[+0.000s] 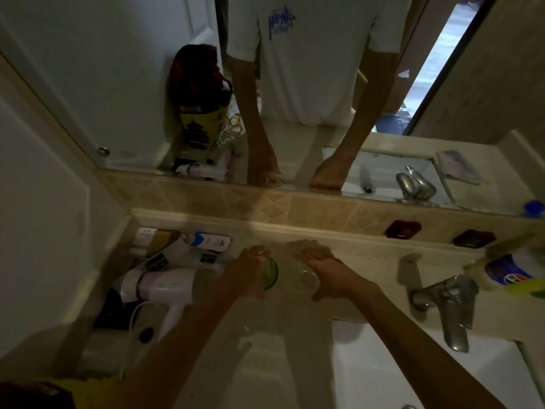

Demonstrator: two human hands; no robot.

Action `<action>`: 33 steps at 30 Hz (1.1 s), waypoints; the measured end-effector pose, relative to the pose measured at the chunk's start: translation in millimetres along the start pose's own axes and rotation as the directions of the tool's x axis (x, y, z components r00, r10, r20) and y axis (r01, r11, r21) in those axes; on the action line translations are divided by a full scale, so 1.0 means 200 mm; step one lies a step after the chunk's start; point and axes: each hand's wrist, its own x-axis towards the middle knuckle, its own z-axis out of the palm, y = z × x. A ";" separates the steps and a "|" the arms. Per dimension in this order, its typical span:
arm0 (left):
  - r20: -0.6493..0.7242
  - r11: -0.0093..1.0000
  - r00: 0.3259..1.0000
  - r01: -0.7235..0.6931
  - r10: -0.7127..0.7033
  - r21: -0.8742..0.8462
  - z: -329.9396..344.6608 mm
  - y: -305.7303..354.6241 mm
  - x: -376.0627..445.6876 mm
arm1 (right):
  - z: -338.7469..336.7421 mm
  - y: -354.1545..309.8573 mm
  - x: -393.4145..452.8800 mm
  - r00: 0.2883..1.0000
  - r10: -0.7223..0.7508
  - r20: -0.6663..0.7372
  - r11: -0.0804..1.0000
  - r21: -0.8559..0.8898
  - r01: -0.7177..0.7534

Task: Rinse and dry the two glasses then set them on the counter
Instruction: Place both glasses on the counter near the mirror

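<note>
While the left hand (pixel 251 268) grips a green-tinted glass (pixel 270 273), the right hand (pixel 324 271) curls round a clear glass (pixel 307 276) on the counter (pixel 295 335)

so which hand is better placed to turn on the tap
Right. The right hand, around the clear glass, is nearer the tap; the left hand, holding the green glass, is farther away.

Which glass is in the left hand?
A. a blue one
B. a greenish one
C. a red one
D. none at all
B: the left hand grips a green-tinted glass over the counter, while the right hand holds a clear glass beside it.
</note>
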 end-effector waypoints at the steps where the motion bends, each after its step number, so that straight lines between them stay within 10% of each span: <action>1: 0.019 1.000 0.999 -0.030 0.030 -0.003 -0.02 -0.01 0.00 | -0.01 0.00 0.00 0.999 -0.034 0.002 0.999 -0.039 0.034; 8: 0.019 0.999 0.999 -0.045 0.045 0.013 -0.05 0.02 -0.01 | -0.02 -0.01 0.00 0.986 0.135 -0.096 0.990 -0.016 -0.137; 15: -0.268 0.992 0.955 0.122 -0.126 -0.032 0.05 0.11 -0.07 | 0.01 -0.02 -0.01 0.928 0.286 -0.239 0.946 -0.080 -0.313; 24: -0.019 0.996 0.996 -0.088 0.088 0.002 -0.04 0.04 0.00 | -0.03 0.07 0.05 1.000 -0.007 -0.010 0.999 -0.042 0.007; 33: -0.228 0.995 0.969 0.095 -0.091 0.010 0.07 0.13 0.00 | -0.01 -0.03 0.01 0.934 0.320 -0.162 0.942 -0.051 -0.332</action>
